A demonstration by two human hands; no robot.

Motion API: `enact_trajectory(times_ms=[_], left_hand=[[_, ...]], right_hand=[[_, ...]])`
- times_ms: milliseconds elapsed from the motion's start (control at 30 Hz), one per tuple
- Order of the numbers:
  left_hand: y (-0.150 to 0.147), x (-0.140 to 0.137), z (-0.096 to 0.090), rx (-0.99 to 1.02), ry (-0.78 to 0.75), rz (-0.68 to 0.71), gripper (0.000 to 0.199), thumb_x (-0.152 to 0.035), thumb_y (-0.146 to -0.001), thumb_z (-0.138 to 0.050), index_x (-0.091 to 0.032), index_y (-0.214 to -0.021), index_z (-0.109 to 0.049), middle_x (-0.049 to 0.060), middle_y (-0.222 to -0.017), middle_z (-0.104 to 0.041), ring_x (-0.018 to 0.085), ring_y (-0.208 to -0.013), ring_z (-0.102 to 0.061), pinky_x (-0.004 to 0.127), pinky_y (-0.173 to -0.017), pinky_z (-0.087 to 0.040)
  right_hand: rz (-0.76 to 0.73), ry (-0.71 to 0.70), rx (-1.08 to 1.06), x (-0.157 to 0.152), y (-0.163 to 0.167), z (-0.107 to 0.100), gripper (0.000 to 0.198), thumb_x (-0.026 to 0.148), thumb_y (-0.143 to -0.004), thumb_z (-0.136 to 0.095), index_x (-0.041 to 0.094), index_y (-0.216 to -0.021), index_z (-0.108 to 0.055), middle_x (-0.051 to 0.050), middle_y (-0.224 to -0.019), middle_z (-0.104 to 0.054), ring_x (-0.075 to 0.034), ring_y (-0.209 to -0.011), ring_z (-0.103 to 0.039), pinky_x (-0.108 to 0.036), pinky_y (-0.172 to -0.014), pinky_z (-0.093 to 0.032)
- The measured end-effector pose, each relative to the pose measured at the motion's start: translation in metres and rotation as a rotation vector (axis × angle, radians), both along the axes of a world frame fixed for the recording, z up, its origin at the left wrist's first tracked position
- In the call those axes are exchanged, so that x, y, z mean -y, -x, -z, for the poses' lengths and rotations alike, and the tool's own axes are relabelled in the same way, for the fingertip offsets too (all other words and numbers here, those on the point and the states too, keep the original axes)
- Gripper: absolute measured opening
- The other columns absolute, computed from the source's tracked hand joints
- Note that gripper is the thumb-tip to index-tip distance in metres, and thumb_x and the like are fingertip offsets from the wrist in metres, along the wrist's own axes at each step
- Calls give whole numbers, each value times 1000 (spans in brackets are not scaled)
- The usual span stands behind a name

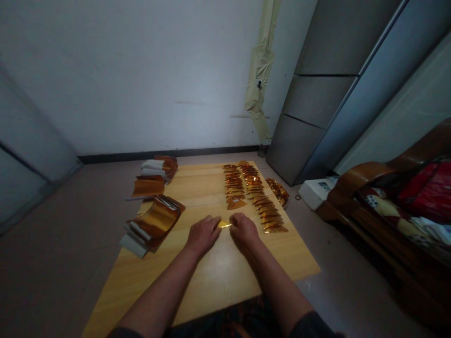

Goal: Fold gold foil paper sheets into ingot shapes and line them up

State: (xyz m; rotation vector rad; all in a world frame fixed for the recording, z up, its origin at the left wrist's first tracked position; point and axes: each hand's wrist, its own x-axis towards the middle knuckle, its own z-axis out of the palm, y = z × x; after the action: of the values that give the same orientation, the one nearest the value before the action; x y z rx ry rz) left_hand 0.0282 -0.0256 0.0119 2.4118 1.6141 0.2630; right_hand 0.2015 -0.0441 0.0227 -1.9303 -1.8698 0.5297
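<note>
A small folded piece of gold foil paper [224,225] spans the gap between my two hands, just above the wooden table [218,277]. My left hand [203,234] pinches its left end, and my right hand [244,229] grips the right end with curled fingers. Beyond my right hand lie two rows of folded gold papers, a left row [234,183] and a longer right row [262,202], their pieces overlapping. Left of my left hand, a stack of gold foil sheets [158,218] with pale undersides lies bent on the table.
Another pile of sheets [153,171] overhangs the table's far left corner. Past the right edge, a container of gold pieces [280,191] stands low down. A white box [314,193], a wooden bench [369,173] and a grey refrigerator [317,94] are to the right.
</note>
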Motion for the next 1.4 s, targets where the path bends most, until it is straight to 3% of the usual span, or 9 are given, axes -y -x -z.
enact_trajectory(times_ms=[167, 433, 633, 833, 1033, 1233, 1400], left_hand=[[-2, 2, -1, -7, -8, -18, 34, -38, -92, -44, -30, -123, -58, 2, -105, -64, 17, -97, -61, 27, -75, -43], [-5, 3, -5, -40, 4, -38, 32, -36, -92, -43, -30, -119, -58, 2, -102, -64, 18, -95, -61, 27, -74, -42], [-6, 4, -2, -23, -39, -38, 32, -37, -93, -42, -28, -119, -59, 3, -100, -63, 18, -94, -61, 28, -75, -43], [-4, 4, 0, -19, -51, -28, 30, -37, -91, -46, -29, -117, -59, 2, -100, -64, 18, -94, -62, 28, -73, -42], [-4, 3, 1, -38, -52, -20, 29, -37, -92, -44, -30, -116, -59, 2, -99, -64, 19, -92, -62, 28, -71, -42], [-4, 5, 0, -15, -42, -28, 29, -36, -91, -46, -30, -116, -59, 2, -100, -63, 18, -93, -61, 28, -74, -42], [-4, 5, -1, -16, -51, -29, 29, -34, -91, -44, -29, -115, -59, 2, -99, -63, 18, -92, -61, 28, -72, -42]], right_hand=[[-3, -7, 55, 0, 5, 4, 23, 19, -78, -51, 23, -97, -63, -1, -94, -64, -15, -82, -56, -24, -67, -31], [-14, 52, 127, 1, 12, -8, 20, 21, -81, -52, 23, -97, -64, -2, -99, -60, -14, -77, -56, -25, -64, -31], [-30, 14, 128, 0, 17, -3, 18, 21, -82, -52, 23, -96, -63, -2, -98, -59, -14, -75, -55, -25, -65, -30], [0, 68, 53, -6, 18, -5, 20, 20, -75, -58, 22, -94, -63, -1, -92, -63, -15, -80, -55, -24, -67, -31], [-13, 134, -24, -14, 12, -8, 33, 14, -71, -59, 23, -102, -64, -2, -100, -67, -16, -87, -59, -22, -70, -36], [-39, 76, -90, -18, 11, 3, 42, 8, -70, -57, 23, -108, -64, -2, -107, -68, -16, -95, -61, -21, -76, -40], [3, 49, -221, -18, 15, 2, 42, 3, -68, -52, 21, -105, -65, -2, -97, -69, -15, -88, -63, -20, -75, -44]])
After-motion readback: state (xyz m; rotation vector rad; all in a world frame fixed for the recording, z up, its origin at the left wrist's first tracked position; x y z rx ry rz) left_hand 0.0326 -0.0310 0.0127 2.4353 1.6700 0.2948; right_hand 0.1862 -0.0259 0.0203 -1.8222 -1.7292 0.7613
